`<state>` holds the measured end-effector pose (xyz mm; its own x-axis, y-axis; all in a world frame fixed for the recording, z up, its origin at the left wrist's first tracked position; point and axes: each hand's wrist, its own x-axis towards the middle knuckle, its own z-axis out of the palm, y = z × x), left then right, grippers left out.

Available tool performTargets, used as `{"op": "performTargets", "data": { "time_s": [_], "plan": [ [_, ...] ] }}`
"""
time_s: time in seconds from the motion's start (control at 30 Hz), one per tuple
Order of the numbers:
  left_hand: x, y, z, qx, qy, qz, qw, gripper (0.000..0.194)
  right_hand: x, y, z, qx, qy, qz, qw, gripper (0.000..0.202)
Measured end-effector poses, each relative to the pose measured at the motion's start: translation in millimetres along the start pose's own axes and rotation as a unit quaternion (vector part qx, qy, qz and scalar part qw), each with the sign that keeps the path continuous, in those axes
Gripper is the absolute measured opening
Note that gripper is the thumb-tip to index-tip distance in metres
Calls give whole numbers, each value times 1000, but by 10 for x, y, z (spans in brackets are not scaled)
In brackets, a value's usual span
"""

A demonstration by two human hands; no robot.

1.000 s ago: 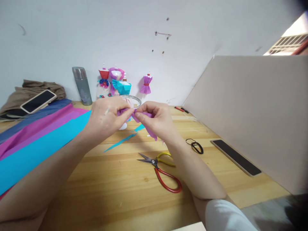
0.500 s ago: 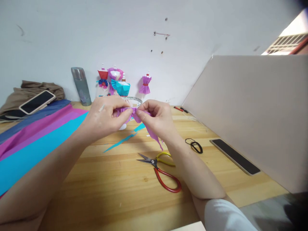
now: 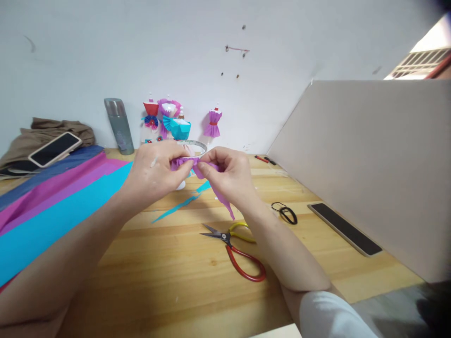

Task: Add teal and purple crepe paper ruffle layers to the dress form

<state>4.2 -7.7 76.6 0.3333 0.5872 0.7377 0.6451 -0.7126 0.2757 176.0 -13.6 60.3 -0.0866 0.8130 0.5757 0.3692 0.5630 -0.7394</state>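
A purple strip of crepe paper [image 3: 222,199] is pinched between both hands, gathered into small folds at its upper edge, with a loose tail hanging down on the right. My left hand [image 3: 158,169] is closed on the gathered part, thumb against the fingers. My right hand [image 3: 229,173] grips the strip just beside it, fingertips nearly touching those of the left. Right behind the fingers shows a roll of tape [image 3: 193,143], partly hidden. Scissors [image 3: 225,237] with one yellow and one red handle lie with parted blades on the table below the hands.
Several small paper-dressed figures [image 3: 213,124] stand by the wall near a grey flask [image 3: 120,126]. Coloured crepe sheets [image 3: 63,216] lie at left beside a phone [image 3: 55,149]. Blue scraps [image 3: 176,210], black hair ties [image 3: 288,215] and another phone [image 3: 343,229] rest on the table. A pale panel [image 3: 369,164] borders the right.
My right hand has shifted slightly left, closer to my left hand, and the purple tail has swung a little left with it. Both hands keep their pinch.
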Motion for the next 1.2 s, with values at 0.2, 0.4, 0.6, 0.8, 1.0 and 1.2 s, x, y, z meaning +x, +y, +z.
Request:
{"op": "performTargets", "data": {
  "time_s": [0.2, 0.4, 0.6, 0.8, 1.0, 1.2],
  "plan": [
    [-7, 24, 1, 3, 9, -1, 1000, 21, -22, -11, 31, -48, 38, -16, 998, 18],
    [3, 5, -12, 32, 13, 3, 999, 21, -33, -7, 52, -39, 43, -50, 997, 13],
    [9, -6, -16, 34, 10, 19, 999, 20, -8, 24, 39, -25, 21, -52, 998, 10],
    [-3, -2, -24, 29, 21, 48, 998, 20, 12, 44, 21, -11, 28, -35, 999, 15],
    [-16, 2, -17, 41, 20, 61, 997, 20, 25, 40, 25, 20, 28, -8, 999, 20],
    [-5, -15, -42, 75, 2, 81, 994, 21, 40, 55, -2, 39, 30, 10, 999, 24]
  ]
}}
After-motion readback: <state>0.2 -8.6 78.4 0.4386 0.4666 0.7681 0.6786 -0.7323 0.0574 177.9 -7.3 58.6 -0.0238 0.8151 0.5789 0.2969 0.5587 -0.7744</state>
